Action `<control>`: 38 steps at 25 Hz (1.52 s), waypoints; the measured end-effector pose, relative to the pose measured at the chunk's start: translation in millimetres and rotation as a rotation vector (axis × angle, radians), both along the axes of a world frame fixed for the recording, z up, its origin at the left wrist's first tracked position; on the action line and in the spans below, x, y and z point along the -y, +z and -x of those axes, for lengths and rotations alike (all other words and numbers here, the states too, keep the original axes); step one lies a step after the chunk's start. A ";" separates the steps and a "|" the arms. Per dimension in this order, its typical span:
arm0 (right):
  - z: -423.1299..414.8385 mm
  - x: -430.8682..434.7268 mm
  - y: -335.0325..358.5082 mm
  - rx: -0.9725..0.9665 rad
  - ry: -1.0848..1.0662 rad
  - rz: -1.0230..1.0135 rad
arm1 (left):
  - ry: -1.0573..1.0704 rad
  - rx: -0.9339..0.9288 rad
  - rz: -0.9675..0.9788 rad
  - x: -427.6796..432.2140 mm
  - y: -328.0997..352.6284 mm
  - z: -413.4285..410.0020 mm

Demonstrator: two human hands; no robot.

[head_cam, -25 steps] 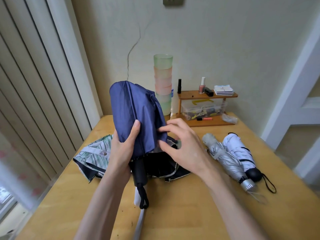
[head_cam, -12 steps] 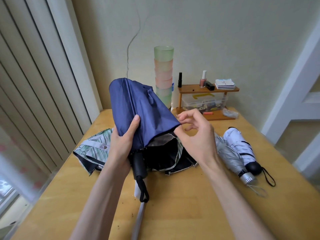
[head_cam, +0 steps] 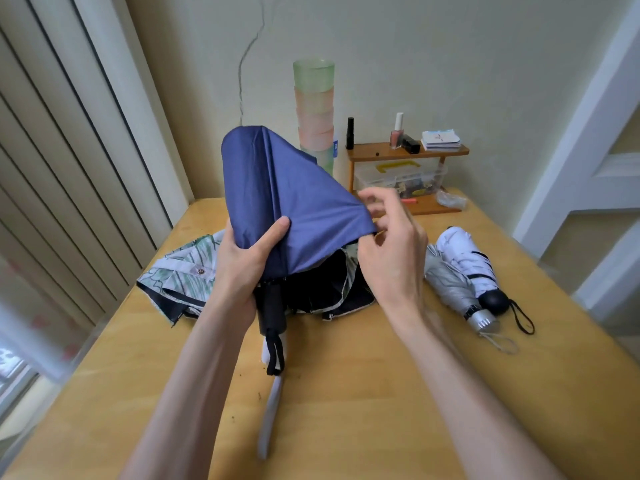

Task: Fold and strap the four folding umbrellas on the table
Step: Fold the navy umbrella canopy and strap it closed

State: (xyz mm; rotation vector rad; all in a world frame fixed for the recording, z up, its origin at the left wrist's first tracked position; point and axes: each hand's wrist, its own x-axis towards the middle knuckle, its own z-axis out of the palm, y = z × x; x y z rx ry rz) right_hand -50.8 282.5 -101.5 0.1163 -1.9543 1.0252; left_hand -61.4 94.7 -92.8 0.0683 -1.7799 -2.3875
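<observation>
Fabric of the navy umbrella (head_cam: 294, 202) now stretches further toward three o'clock, pinched by our right hand (head_cam: 391, 251); our left hand (head_cam: 242, 268) still grips its folds above the table (head_cam: 346, 393) middle.

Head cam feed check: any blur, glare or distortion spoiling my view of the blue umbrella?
Head view: blue umbrella sharp, evenly lit, no glare; right hand fingertips slightly motion-blurred; bottom-left window corner washed out and soft; wide-angle lens bends the blinds and door frame at the edges.
</observation>
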 end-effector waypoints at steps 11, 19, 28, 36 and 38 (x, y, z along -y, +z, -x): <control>-42.0 -3.6 -10.6 -0.095 -0.346 -0.468 | -0.023 -0.046 0.079 4.4 -4.4 -34.2; -22.3 -1.2 -14.5 0.312 0.304 0.332 | -0.071 -0.077 0.093 17.9 -14.5 -34.7; -8.6 -13.6 -9.9 -0.116 -0.121 -0.100 | 0.033 -0.073 0.026 24.1 -14.4 -11.7; 5.4 3.4 10.3 0.146 0.276 0.359 | 0.040 -0.158 0.051 29.4 -2.6 -4.1; 6.1 -2.2 5.9 0.029 0.180 0.227 | 0.064 -0.160 0.033 31.5 -2.4 0.6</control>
